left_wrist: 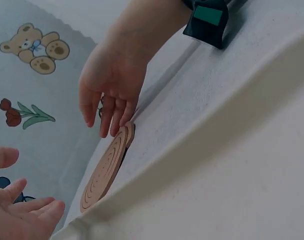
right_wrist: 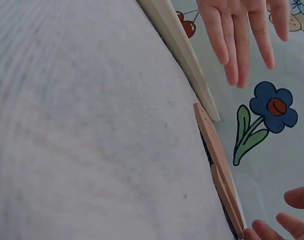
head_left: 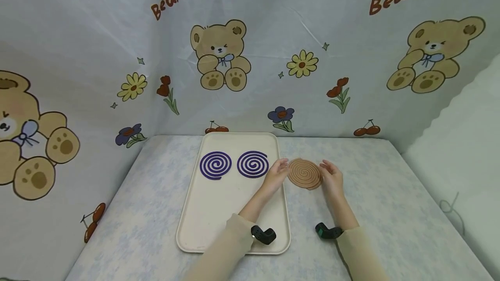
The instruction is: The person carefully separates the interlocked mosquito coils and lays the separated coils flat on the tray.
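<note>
A stack of brown mosquito coils lies on the table, just right of the tray. The coils do not line up; a lower one sticks out at the edge. My right hand is at the stack's right side, fingers loosely extended, the fingertips at its edge in the left wrist view. On the other side, over the tray's right rim, my left hand has its fingers spread apart and holds nothing. Two purple mosquito coils, a left one and a right one, lie side by side in the tray's far half.
The cream tray has a raised rim and stands left of centre on the pale blue mottled table. A cloth backdrop printed with bears and flowers hangs behind the table. Dark wrist devices sit on both forearms.
</note>
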The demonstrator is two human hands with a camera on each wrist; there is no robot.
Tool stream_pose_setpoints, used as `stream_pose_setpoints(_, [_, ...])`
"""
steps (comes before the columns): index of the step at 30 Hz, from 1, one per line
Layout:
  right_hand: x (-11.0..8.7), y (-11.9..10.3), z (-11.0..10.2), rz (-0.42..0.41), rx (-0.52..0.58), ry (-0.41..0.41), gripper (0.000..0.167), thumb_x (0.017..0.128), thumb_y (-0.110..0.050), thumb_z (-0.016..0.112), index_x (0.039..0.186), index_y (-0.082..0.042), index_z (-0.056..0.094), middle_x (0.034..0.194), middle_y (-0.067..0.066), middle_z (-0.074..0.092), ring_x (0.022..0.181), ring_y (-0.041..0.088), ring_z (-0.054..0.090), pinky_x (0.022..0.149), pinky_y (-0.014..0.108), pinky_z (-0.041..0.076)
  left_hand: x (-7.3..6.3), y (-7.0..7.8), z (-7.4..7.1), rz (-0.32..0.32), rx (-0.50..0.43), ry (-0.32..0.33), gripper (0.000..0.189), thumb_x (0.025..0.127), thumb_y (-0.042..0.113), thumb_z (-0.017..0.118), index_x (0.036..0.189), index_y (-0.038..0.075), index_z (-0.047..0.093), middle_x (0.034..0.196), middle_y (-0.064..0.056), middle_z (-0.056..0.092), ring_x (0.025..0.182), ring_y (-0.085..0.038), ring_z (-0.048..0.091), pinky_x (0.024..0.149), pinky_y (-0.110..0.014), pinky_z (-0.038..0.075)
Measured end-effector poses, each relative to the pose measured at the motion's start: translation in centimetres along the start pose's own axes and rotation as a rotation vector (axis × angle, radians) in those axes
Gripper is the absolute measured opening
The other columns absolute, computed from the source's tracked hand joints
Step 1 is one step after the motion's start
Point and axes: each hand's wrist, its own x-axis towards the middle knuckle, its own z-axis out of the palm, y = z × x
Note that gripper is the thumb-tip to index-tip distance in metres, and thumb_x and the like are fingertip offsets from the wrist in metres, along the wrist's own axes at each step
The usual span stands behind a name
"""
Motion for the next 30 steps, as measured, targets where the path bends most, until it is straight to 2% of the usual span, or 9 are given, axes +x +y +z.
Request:
stream_pose_setpoints(3, [-0.1,-0.2,-0.3,-0.011,-0.008,-0.006,0.048,0.098,-0.008,0.043,0.144,0.003,0.035,0.145,0.026,0.039,0.136,0.033,0.036,0.112,0.043,0.035,0.4,0.1,1.0,-0.05,-0.019,-0.009,0.053,0.095,0.023,0.055,0.142,0.006,0.039,0.147,-0.021,0.041,0.137,-0.036,0.038,0.114,-0.05,0.033])
stream_pose_setpoints(6, [-0.3,-0.4,-0.4,0.0,-0.008,-0.027,0.05,0.098,-0.008,0.042,0.146,0.003,0.031,0.148,0.027,0.035,0.138,0.035,0.033,0.113,0.046,0.033,0.9,-0.1,1.9,-0.118,-0.002,-0.016,0.064,0.094,0.031,0.055,0.148,0.008,0.029,0.153,-0.02,0.032,0.142,-0.036,0.029,0.118,-0.052,0.025])
stream_pose_setpoints(10, [-0.5,-0.4,-0.3,0.026,-0.008,-0.054,0.055,0.099,-0.01,0.04,0.15,0.0,0.02,0.151,0.029,0.028,0.141,0.037,0.029,0.116,0.046,0.03,1.0,-0.1,2.8,-0.185,-0.004,-0.038,0.075,0.095,0.043,0.049,0.153,0.01,0.013,0.159,-0.016,0.019,0.146,-0.033,0.02,0.121,-0.05,0.017])
stream_pose_setpoints(13, [-0.6,-0.3,-0.2,0.042,0.014,-0.041,0.057,0.099,-0.01,0.041,0.151,-0.001,0.018,0.152,0.03,0.024,0.141,0.039,0.027,0.117,0.048,0.029,1.0,-0.1,3.2,-0.18,-0.056,-0.015,0.076,0.096,0.043,0.046,0.153,0.007,0.01,0.159,-0.017,0.017,0.147,-0.033,0.019,0.121,-0.048,0.016])
stream_pose_setpoints(16, [-0.7,-0.3,-0.2,0.055,0.036,-0.018,0.057,0.098,-0.01,0.044,0.149,-0.001,0.022,0.151,0.03,0.027,0.139,0.04,0.031,0.115,0.048,0.031,1.0,-0.1,3.3,-0.162,-0.103,0.026,0.071,0.097,0.039,0.046,0.152,0.005,0.016,0.158,-0.018,0.021,0.146,-0.034,0.022,0.121,-0.048,0.018])
stream_pose_setpoints(19, [-0.5,-0.3,-0.4,0.071,0.039,-0.011,0.053,0.098,-0.011,0.046,0.147,0.0,0.029,0.147,0.028,0.034,0.131,0.033,0.041,0.11,0.04,0.039,1.0,-0.2,3.2,-0.148,-0.131,0.051,0.066,0.097,0.038,0.046,0.15,0.005,0.024,0.156,-0.017,0.027,0.144,-0.034,0.026,0.12,-0.049,0.021])
stream_pose_setpoints(23, [-0.3,-0.4,-0.4,0.076,0.003,-0.005,0.048,0.097,-0.011,0.049,0.142,0.003,0.039,0.135,0.025,0.049,0.105,0.011,0.056,0.088,0.019,0.049,1.0,-0.3,3.1,-0.137,-0.143,0.055,0.062,0.096,0.037,0.048,0.147,0.006,0.03,0.153,-0.018,0.032,0.142,-0.035,0.03,0.118,-0.05,0.024])
stream_pose_setpoints(27, [-0.2,-0.4,-0.5,0.082,-0.02,0.002,0.046,0.094,-0.008,0.054,0.138,0.003,0.045,0.124,0.018,0.056,0.08,-0.006,0.054,0.072,0.01,0.048,0.9,-0.5,2.9,-0.136,-0.132,0.058,0.062,0.096,0.038,0.049,0.147,0.006,0.033,0.152,-0.018,0.035,0.14,-0.035,0.034,0.117,-0.05,0.027])
stream_pose_setpoints(30, [-0.1,-0.4,-0.6,0.092,-0.01,-0.001,0.051,0.091,-0.004,0.058,0.14,0.0,0.043,0.127,0.016,0.053,0.08,-0.007,0.052,0.07,0.008,0.047,1.0,-0.8,2.8,-0.129,-0.134,0.054,0.061,0.096,0.037,0.05,0.145,0.005,0.035,0.15,-0.018,0.038,0.139,-0.035,0.036,0.116,-0.048,0.029])
